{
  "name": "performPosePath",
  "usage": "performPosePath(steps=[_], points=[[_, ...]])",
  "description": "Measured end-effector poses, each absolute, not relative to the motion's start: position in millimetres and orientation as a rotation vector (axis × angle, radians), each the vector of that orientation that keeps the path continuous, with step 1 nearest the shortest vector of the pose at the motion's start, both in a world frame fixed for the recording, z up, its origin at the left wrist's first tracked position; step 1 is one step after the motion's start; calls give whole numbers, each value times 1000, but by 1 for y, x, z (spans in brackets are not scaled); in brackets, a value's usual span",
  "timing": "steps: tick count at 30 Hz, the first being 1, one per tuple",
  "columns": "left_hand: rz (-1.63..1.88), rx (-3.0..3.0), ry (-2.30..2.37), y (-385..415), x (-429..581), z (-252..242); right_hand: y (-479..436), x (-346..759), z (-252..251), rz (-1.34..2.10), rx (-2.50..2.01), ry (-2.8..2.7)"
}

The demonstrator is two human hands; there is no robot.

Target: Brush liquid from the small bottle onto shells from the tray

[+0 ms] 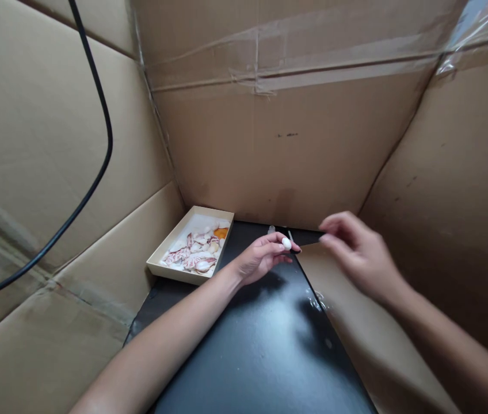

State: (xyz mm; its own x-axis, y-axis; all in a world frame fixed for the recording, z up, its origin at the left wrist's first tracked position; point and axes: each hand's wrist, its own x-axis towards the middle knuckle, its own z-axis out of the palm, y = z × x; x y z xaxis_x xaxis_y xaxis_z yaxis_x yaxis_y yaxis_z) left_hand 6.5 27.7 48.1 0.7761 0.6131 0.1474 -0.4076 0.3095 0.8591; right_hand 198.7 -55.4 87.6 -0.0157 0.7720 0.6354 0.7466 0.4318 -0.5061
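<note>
My left hand [265,256] reaches over the black table and pinches a small white shell [286,244] between thumb and fingertips. To its right my right hand [351,247] is raised, apart from the shell. Its fingers are curled and its thumb is close to the index fingertip; motion blurs them, and anything thin between them cannot be made out. Left of my left hand stands a shallow cream box [170,273] holding several seashells [196,253], white and reddish-striped, and an orange piece [221,233].
The black table [252,356] runs away from me between cardboard walls [244,149]. At its far edge, behind my left hand, are a small clear item [271,229] and a thin pale stick [290,236]. A black cable [108,126] hangs at the left.
</note>
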Motion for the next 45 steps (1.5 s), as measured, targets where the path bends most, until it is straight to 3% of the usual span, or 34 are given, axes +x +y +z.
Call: performPosePath(steps=[11, 16, 22, 45], points=[[636, 1132, 410, 26, 5, 41, -31, 180, 13, 34, -1453, -1902], [780, 1056, 615, 18, 2, 29, -40, 182, 11, 148, -1352, -1738], [855, 878, 623, 0, -5, 13, -55, 171, 14, 319, -1256, -1935], [773, 839, 578, 6, -9, 12, -65, 158, 17, 287, -1347, -1877]])
